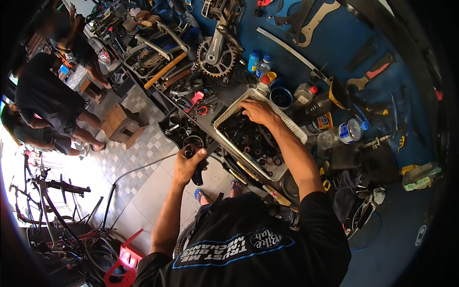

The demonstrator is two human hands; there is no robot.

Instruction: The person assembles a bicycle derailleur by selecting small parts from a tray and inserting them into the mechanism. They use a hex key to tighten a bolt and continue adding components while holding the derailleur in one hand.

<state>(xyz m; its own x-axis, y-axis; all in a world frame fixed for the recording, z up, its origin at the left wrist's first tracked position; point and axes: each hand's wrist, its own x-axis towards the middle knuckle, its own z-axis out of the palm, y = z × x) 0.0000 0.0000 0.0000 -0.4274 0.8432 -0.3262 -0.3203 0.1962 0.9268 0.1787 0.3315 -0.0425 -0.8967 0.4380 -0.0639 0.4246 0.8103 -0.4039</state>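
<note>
White basket: plastic, lattice walls, set lengthwise along the counter; loaded with loose small parts.
Basket contents: mostly black pieces, plus rings gathered toward the end nearest the wearer.
Right hand: at the basket's far end, fingers bent down over the rim; can't tell if they pinch anything.
Left hand: fingers wrapped round a black part, thumb on top.
Black part: off the counter's front edge, lower end poking out below the palm; exact type unclear.
Hands: well apart, one over the basket, one out front.
Crankset: toothed chainring, farther along the counter, near its back edge.
Bottles: blue one and a clear blue-capped one by the counter's back edge; large clear bottle lying tilted beyond the basket's wall side.
Pink item: among tools near the counter's front edge.
Blue wall: tools hung up, incl. a large flat wrench.
Floor: wooden stool on the tiles, red plastic stool lower left, other people at far left.
</note>
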